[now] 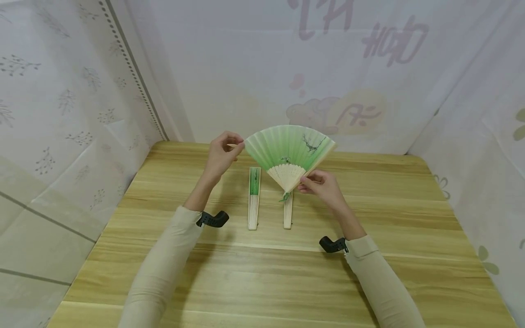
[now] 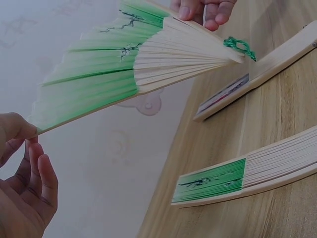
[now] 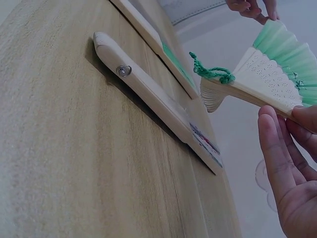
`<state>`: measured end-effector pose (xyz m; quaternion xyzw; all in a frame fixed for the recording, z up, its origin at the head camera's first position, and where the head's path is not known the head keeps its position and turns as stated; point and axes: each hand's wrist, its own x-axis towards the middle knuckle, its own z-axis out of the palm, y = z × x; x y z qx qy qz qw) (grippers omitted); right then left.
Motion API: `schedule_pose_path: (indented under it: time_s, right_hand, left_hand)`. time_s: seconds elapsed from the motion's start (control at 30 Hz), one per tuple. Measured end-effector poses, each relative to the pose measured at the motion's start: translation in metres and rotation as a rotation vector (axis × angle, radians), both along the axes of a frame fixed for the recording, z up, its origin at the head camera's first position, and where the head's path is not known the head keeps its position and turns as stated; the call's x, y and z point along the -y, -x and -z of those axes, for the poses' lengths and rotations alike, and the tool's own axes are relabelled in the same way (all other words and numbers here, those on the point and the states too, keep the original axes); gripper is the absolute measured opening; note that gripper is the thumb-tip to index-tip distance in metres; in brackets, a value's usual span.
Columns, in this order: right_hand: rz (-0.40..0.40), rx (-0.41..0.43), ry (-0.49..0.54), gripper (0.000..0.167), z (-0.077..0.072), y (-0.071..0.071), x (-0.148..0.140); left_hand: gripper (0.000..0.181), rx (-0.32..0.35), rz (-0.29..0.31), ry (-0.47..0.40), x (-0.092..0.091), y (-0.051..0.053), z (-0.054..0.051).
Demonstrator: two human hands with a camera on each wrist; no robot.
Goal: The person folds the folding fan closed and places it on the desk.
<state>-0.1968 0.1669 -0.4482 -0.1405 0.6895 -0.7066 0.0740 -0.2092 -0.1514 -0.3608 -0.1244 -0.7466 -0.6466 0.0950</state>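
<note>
A green-and-white folding fan [image 1: 287, 146] is spread wide above the table, with dark branch drawings on its leaf and pale pierced ribs. My left hand [image 1: 221, 155] pinches the outer tip of its left edge between thumb and finger. Lower on the opposite side, my right hand [image 1: 324, 187] grips the right guard stick near the ribs. A green cord [image 3: 214, 72] hangs from the pivot end. Beneath lie two folded fans: a green one [image 2: 213, 182] on the left, and another folded fan [image 3: 148, 94] with a coloured picture near its tip, partly covered in the head view.
The wooden table [image 1: 254, 282] reaches back to a printed white curtain [image 1: 229, 68]. More patterned cloth [image 1: 61, 114] hangs at the left side and the right. Black wrist cameras [image 1: 214, 219] are strapped at both sleeves.
</note>
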Motion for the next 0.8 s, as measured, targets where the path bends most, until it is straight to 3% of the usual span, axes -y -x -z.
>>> schedule_pose_path:
  time_s: [0.8]
  right_hand:
    - [-0.017,0.033,-0.051,0.022,-0.003,0.003,0.006]
  left_hand:
    - [0.019,-0.009,0.024,0.050,-0.009,0.005,-0.012]
